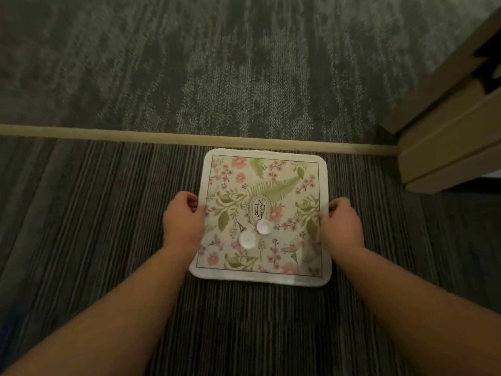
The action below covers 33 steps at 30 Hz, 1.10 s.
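A square floral tray (287, 248) with a white rim and an oval label in its middle is held just above or on the striped carpet. My left hand (183, 221) grips its left edge with curled fingers. My right hand (343, 223) grips its right edge the same way. Two small white round caps sit on the tray, one (247, 239) left of centre and one (263, 227) just below the label.
A tan threshold strip (189, 137) crosses the floor just beyond the tray, with mottled grey carpet (217, 63) past it. A beige door frame (444, 123) stands at the right.
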Available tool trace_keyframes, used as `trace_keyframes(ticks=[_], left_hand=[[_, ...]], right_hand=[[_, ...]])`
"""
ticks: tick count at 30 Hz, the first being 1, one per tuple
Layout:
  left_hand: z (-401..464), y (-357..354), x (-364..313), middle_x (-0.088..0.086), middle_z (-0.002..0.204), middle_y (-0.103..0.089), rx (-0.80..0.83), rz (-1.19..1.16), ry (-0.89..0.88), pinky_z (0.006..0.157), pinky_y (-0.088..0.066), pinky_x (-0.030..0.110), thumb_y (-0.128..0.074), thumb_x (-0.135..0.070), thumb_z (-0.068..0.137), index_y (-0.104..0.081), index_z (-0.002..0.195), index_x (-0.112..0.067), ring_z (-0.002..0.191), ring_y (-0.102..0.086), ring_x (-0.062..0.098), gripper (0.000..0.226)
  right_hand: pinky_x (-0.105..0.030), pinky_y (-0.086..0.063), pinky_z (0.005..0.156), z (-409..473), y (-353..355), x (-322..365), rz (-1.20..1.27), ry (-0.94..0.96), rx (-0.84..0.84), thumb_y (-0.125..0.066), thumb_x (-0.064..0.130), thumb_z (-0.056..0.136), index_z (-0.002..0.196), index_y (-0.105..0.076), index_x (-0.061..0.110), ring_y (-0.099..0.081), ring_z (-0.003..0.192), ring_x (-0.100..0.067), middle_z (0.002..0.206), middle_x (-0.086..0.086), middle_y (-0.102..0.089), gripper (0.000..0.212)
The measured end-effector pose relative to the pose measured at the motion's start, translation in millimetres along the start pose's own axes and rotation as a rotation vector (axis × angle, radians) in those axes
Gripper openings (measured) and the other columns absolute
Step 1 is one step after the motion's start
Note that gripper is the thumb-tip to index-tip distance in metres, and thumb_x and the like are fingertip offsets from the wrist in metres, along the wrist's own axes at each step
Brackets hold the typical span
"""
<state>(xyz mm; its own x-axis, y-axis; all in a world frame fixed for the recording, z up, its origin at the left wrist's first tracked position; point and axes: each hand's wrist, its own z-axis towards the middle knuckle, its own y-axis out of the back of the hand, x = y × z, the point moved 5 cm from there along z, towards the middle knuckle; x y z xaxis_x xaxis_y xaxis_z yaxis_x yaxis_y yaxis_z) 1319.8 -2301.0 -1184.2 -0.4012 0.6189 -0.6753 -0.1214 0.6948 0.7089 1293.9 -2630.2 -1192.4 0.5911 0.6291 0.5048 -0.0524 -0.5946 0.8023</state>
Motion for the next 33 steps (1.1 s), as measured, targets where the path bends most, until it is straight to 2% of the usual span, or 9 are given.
trace_keyframes(ticks=[7, 10, 13, 19, 23, 26, 29, 31, 33], left_hand=[[-3.3, 8.1, -21.5, 0.006, 0.094, -0.060, 0.202, 0.176, 0.139, 0.045, -0.031, 0.021, -0.062, -0.013, 0.087, -0.050, 0.095, -0.015, 0.065, -0.049, 0.008, 0.015], [-22.8, 23.2, -39.9, 0.014, 0.124, -0.060, 0.273, 0.207, 0.193, 0.066, -0.040, 0.024, -0.061, -0.015, 0.087, -0.050, 0.127, -0.009, 0.097, -0.060, 0.026, 0.042], [-36.9, 47.7, -58.0, 0.013, 0.133, -0.057, 0.239, 0.247, 0.149, 0.076, -0.040, 0.031, -0.054, -0.010, 0.085, -0.046, 0.136, -0.013, 0.113, -0.058, 0.030, 0.052], [-29.3, 42.8, -69.6, 0.003, 0.129, -0.060, 0.268, 0.188, 0.058, 0.053, -0.035, 0.013, -0.049, -0.010, 0.085, -0.047, 0.136, -0.027, 0.081, -0.053, 0.008, 0.054], [-5.2, 16.7, -56.5, 0.008, 0.145, -0.048, 0.232, 0.128, 0.107, 0.089, -0.040, 0.025, -0.049, -0.010, 0.089, -0.034, 0.146, -0.020, 0.121, -0.052, 0.023, 0.060], [0.5, -5.0, -58.2, 0.005, 0.156, -0.032, 0.234, 0.266, -0.166, 0.112, -0.023, 0.033, -0.046, -0.010, 0.091, -0.028, 0.149, -0.019, 0.141, -0.029, 0.021, 0.061], [1.5, -28.7, -71.2, 0.005, 0.159, -0.024, 0.286, 0.418, -0.457, 0.116, -0.013, 0.033, -0.044, -0.009, 0.090, -0.027, 0.150, -0.018, 0.145, -0.018, 0.020, 0.062], [8.7, -39.0, -71.8, 0.011, 0.158, -0.024, 0.241, 0.450, -0.380, 0.116, -0.018, 0.041, -0.045, -0.013, 0.092, -0.026, 0.149, -0.014, 0.145, -0.020, 0.026, 0.061], [12.9, -33.2, -61.2, 0.018, 0.151, -0.033, 0.085, 0.344, -0.077, 0.113, -0.026, 0.045, -0.049, -0.014, 0.091, -0.031, 0.146, -0.006, 0.138, -0.030, 0.034, 0.058]], right_hand=[[-0.039, -0.053, 0.060, 8.1, 17.9, 18.8, -0.180, 0.008, 0.225, -0.058, 0.021, 0.093, 0.095, -0.046, 0.014, -0.060, 0.074, -0.024, 0.086, -0.007, -0.059, 0.013], [-0.033, -0.049, 0.056, 0.8, 28.0, 19.1, -0.141, -0.008, 0.313, -0.059, 0.023, 0.092, 0.106, -0.051, 0.011, -0.060, 0.076, -0.022, 0.090, -0.006, -0.059, 0.020], [-0.030, -0.045, 0.055, -8.2, 40.5, 30.6, -0.051, 0.052, 0.347, -0.058, 0.025, 0.092, 0.116, -0.052, 0.012, -0.059, 0.078, -0.019, 0.098, -0.005, -0.059, 0.029], [-0.042, -0.046, 0.096, -3.3, 35.7, 70.9, 0.025, 0.271, 0.209, -0.055, 0.014, 0.090, 0.133, -0.047, 0.010, -0.052, 0.117, -0.029, 0.130, -0.012, -0.050, 0.043], [-0.039, -0.036, 0.106, 9.3, 19.4, 62.8, 0.189, 0.196, 0.138, -0.054, 0.017, 0.093, 0.139, -0.041, 0.011, -0.044, 0.129, -0.029, 0.142, -0.012, -0.044, 0.049], [-0.028, -0.020, 0.110, 1.6, 13.2, 45.6, 0.151, 0.335, 0.100, -0.051, 0.015, 0.093, 0.143, -0.037, 0.016, -0.032, 0.138, -0.021, 0.149, -0.007, -0.039, 0.052], [-0.029, -0.008, 0.115, -8.8, 4.8, 40.7, 0.008, 0.528, 0.164, -0.050, 0.014, 0.093, 0.149, -0.031, 0.017, -0.017, 0.146, -0.016, 0.158, -0.004, -0.029, 0.059], [-0.032, -0.006, 0.117, -10.6, 1.9, 35.3, -0.089, 0.541, 0.183, -0.052, 0.015, 0.091, 0.152, -0.025, 0.017, -0.013, 0.148, -0.019, 0.161, -0.005, -0.023, 0.066], [-0.032, -0.003, 0.117, -9.4, 5.9, 22.9, -0.026, 0.326, 0.149, -0.052, 0.016, 0.092, 0.153, -0.019, 0.015, -0.008, 0.149, -0.022, 0.162, -0.008, -0.018, 0.069]])
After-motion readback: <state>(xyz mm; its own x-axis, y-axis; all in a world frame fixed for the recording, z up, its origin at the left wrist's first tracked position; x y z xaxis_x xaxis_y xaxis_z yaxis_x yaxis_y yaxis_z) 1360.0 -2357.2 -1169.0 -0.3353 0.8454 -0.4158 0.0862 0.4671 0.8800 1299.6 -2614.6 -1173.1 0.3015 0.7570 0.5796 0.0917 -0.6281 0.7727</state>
